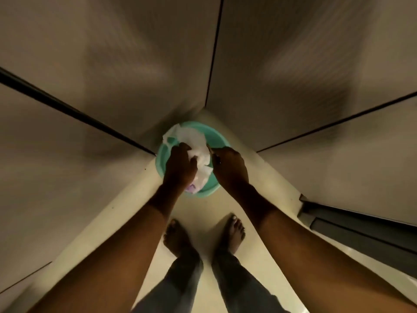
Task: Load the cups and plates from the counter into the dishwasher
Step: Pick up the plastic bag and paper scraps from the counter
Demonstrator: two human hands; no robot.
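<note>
Head view, looking straight down: a round teal bin [204,132] stands on the pale floor [203,208] just above the centre, pushed into the corner where two runs of beige cabinet fronts [112,64] meet at 12 o'clock. Crumpled white paper [194,141] fills most of the bin and spills over its rim towards 10 o'clock.

The left hand [180,164] reaches in from 7 o'clock, its fingers curled into the paper and gripping a wad of it. The right hand [229,167] comes in from 5 o'clock, with its fingers bent down at the paper's right edge. Whether they pinch the paper or only touch it cannot be told.

A small purple patch [190,188] shows under the paper beside the left wrist, too hidden to identify. Whether any cup or plate lies in the bin cannot be told either.

At 6 o'clock two bare feet [234,231] stand on the floor just short of the bin, with grey trouser legs [234,281] below them. At 4 o'clock a dark grey panel [361,229] juts out low from the right-hand cabinets.
</note>
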